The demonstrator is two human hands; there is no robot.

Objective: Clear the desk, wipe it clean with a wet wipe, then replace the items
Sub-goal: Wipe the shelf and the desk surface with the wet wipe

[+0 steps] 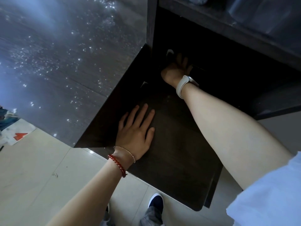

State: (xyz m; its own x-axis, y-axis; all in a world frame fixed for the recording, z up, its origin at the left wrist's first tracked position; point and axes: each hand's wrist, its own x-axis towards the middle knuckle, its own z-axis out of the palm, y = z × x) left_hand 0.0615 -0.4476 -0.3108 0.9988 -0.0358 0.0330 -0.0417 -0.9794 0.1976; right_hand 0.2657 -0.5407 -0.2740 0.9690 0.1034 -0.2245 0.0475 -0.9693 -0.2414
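The dark desk top (pixel 68 66) fills the upper left and glints with many small wet droplets. Below its edge a dark pull-out shelf (pixel 179 160) juts toward me. My left hand (pixel 136 129) lies flat on this shelf, fingers straight and spread. My right hand (pixel 176 69), with a white watch on the wrist, reaches into the shadowed recess under the desk. A small white scrap, perhaps the wet wipe (pixel 169 52), shows at its fingertips. Its fingers are lost in the dark, so their grip is unclear.
A dark cabinet or shelf unit (pixel 244 30) rises at the upper right. Pale floor tiles (pixel 40 176) lie below, with my shoes (pixel 156 201) near the shelf's front corner. A white paper with a red mark (pixel 17 134) lies on the floor at left.
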